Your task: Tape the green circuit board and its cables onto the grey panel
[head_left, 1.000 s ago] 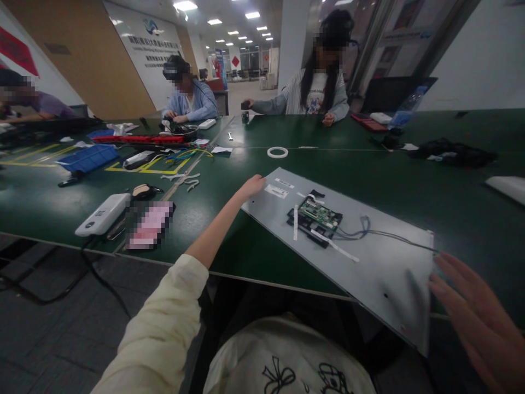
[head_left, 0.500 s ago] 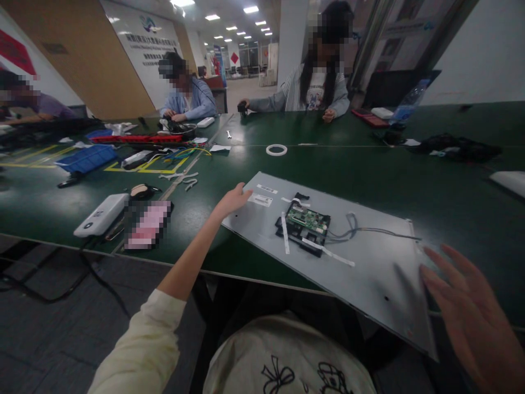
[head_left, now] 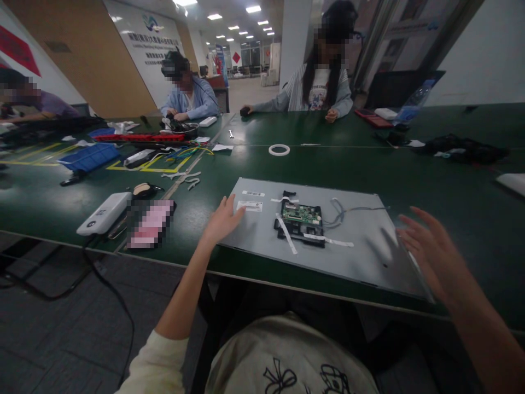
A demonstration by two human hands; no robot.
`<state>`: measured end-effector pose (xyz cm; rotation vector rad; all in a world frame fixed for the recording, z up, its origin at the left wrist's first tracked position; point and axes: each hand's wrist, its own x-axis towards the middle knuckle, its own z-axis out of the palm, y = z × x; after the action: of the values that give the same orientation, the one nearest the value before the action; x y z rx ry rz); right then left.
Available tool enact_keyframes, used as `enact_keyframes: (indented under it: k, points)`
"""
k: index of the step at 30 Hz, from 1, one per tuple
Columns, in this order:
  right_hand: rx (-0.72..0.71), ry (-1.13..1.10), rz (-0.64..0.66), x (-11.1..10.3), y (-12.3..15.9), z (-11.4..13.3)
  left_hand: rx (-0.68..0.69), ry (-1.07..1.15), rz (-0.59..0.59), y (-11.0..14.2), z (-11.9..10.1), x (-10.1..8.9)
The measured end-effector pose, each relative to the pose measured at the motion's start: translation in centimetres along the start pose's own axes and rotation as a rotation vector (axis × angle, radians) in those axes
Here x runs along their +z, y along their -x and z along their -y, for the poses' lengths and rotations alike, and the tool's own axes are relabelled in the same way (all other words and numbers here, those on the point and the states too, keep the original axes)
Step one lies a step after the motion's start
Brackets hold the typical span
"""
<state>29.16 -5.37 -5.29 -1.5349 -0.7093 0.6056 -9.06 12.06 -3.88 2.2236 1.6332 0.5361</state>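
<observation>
A flat grey metal display panel (head_left: 254, 241) lies on the green table in front of me, back side up. Fixed near its middle is a green circuit board (head_left: 302, 215) in a black plastic bracket (head_left: 314, 241), with white tape strips (head_left: 287, 234) across it. Grey wires (head_left: 337, 219) run from the board toward the panel's right edge. My left hand (head_left: 223, 221) rests at the panel's left edge, thumb over the top face and fingers stretched out. At the right edge is my right hand (head_left: 430, 251), fingers apart; its exact contact with the panel is unclear.
To the left lie a white power bank (head_left: 104, 213), a pink-screened phone (head_left: 151, 223) and a blue tray (head_left: 88, 157). A white tape ring (head_left: 279, 150) lies beyond the panel. Across the table sit co-workers; a water bottle (head_left: 414, 104) stands at the far right.
The panel has turned anticlockwise, its right end moving away from me so that it lies squarer to the table edge. Both hands moved with it, staying at its two ends.
</observation>
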Motion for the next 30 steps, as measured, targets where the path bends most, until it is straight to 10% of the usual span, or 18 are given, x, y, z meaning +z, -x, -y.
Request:
enact_keyframes:
  k: [30]
  points:
    - [-0.045,0.298,0.066,2.4,-2.1,-0.5,-0.102,-0.199,-0.133,1.8,-1.2,1.5]
